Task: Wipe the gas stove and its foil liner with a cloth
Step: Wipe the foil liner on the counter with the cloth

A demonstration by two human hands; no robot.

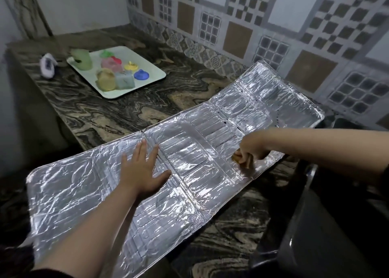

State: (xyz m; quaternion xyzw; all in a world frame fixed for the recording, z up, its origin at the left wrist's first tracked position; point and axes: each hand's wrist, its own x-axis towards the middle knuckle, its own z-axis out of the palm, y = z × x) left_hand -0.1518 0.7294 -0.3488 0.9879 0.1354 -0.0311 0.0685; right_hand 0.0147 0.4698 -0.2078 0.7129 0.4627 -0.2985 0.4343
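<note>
1. Left hand (pixel 141 172) flat, fingers spread, palm pressed on the foil (pixel 84 185) near its middle; nothing held.
2. Right hand (pixel 253 149) closed in a fist around a brown cloth (pixel 242 159), pressing it onto the foil near the near-right edge.
3. Foil spread in creased, ribbed panels diagonally across the table (pixel 117 109), from lower left to upper right; dark specks on the far panels beyond the right hand.
4. Far right corner of the foil close to the tiled wall (pixel 273 35); near-right edge just beside a dark stove (pixel 315 225), seen only in part.
5. Bare table beyond the foil's far-left edge and along its near edge by the stove.
6. Well apart at far left: a white tray (pixel 155 75) with coloured, blurred small items, and a white object (pixel 48 65) beside it, too blurred to name.
</note>
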